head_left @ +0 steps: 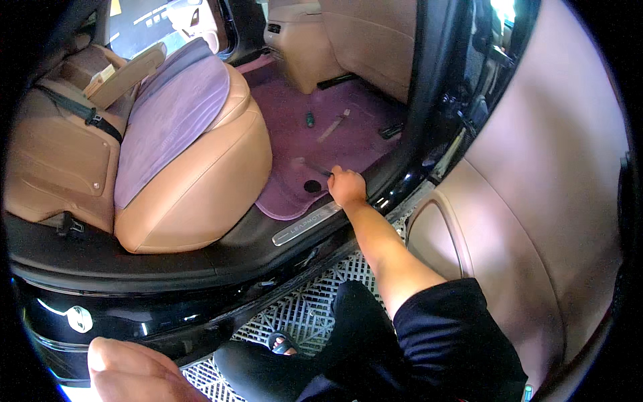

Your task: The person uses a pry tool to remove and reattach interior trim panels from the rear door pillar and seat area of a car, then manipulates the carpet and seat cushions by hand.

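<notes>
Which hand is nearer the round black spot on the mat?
Right: the right hand is just right of the black spot; the left hand is far off, lower left.

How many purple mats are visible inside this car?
2: a seat mat draped over the tan seat, and a floor mat beside the right hand. Others may be hidden beyond the front seat.

Purple floor mat (278,134), tan seat (201,194), black sleeve (455,328), pale lattice flooring (298,315)

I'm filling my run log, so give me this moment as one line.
right hand: grips dark-handled tool | tool: at purple floor mat | left hand: lower left, grip unclear
</notes>
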Demonstrator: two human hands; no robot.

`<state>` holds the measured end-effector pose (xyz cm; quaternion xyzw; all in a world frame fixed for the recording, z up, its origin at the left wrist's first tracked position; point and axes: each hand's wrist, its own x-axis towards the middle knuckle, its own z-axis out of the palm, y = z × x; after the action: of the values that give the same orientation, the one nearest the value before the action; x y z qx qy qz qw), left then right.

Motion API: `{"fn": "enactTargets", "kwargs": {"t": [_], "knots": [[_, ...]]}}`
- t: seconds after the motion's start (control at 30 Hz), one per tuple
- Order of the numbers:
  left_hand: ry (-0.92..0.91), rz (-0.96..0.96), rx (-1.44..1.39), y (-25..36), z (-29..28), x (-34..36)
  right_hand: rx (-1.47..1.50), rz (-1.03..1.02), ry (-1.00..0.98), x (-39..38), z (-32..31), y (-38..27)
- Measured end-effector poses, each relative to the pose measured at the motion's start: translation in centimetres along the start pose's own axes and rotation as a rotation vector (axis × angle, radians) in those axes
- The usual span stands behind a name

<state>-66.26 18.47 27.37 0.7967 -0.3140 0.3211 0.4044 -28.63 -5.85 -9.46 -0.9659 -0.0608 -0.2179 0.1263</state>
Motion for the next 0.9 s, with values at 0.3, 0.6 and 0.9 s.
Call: {"fn": "enactTargets", "kwargs": {"t": [0.3,0.6,0.9], "knots": [[-0.007,0.052,-0.126,-6.3,8.5,-4.8,0.073,0.116,-0.215,0.8,-1.1,-2.8],[-0.132,0.077,-0.161,-2.5,13.9,-3.3,-0.034,0.131,-0.232,-1.0,-4.4,2.2],[-0.218,0.043,-0.144,-0.7,17.8,-0.5,-0.005,-0.010,-0.142,0.5,1.0,6.4]]}}
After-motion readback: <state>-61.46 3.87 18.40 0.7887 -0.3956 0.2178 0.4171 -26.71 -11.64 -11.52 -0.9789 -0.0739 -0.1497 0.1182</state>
